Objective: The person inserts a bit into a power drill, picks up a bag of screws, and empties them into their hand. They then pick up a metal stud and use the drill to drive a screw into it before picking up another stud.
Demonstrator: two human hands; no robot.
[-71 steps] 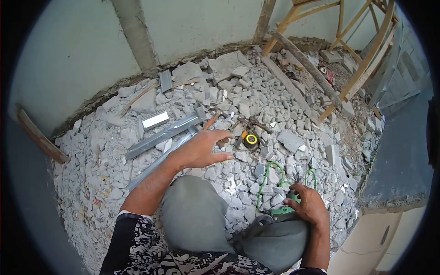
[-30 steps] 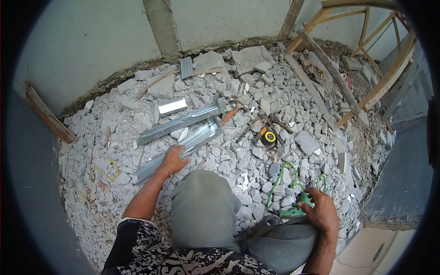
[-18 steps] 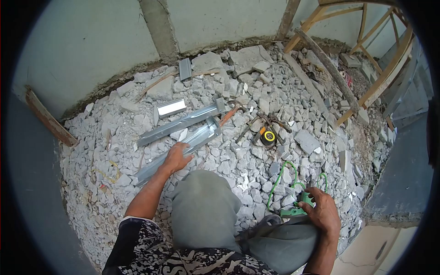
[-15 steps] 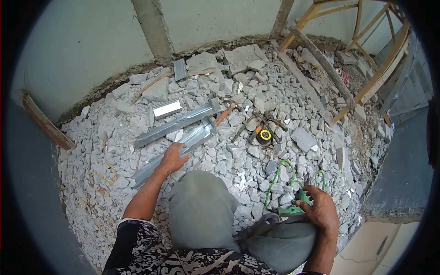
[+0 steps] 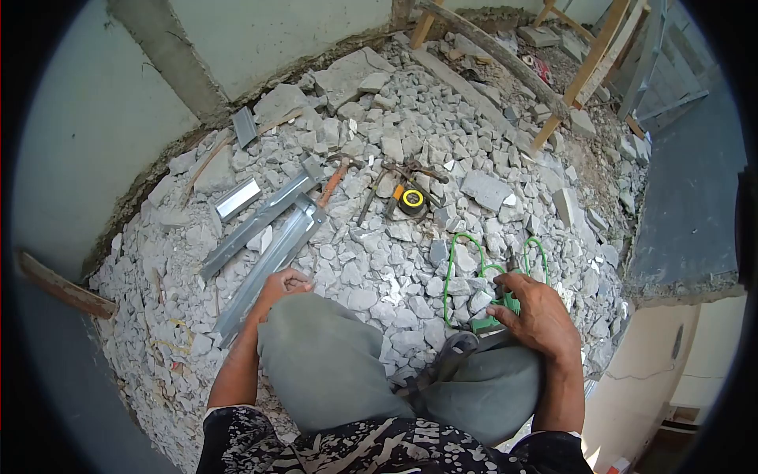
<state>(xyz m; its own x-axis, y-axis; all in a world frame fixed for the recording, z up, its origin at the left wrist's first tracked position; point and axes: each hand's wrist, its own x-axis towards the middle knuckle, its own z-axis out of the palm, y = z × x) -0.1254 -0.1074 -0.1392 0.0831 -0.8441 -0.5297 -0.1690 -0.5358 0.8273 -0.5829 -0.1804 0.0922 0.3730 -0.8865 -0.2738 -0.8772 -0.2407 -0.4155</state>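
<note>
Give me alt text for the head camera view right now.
A person's right hand is over a green tool on grey rubble; the left hand is curled by a knee, near metal channels. A hammer and tape measure lie ahead.

On my head view: right grip (image 5: 537,312) over green tool (image 5: 485,325); left grip (image 5: 283,286) beside knee (image 5: 320,351), near metal channel (image 5: 278,254); hammer (image 5: 335,182), tape measure (image 5: 411,201) on rubble (image 5: 363,299).
</note>
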